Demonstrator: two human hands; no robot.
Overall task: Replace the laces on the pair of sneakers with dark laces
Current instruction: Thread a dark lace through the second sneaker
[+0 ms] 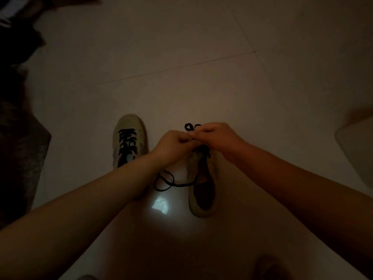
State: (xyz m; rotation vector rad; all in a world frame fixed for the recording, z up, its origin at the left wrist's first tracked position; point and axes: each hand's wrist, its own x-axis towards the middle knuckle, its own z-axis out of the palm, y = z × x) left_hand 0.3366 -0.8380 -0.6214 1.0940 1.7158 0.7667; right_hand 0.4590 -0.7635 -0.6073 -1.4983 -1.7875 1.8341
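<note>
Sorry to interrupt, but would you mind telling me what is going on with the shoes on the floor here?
A person is re-lacing a pair of sneakers on a pale tiled floor in dim light. The left sneaker already carries dark lacing and lies untouched. Both hands meet over the front of the right sneaker: the left hand and right hand each pinch the dark lace, a small loop of which shows just beyond the fingers. A slack length trails on the floor beside that shoe, so it looks unfinished.

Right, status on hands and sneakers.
Both hands pinching the dark lace over the right pale sneaker. Left pale sneaker laced. Nothing blocking.
</note>
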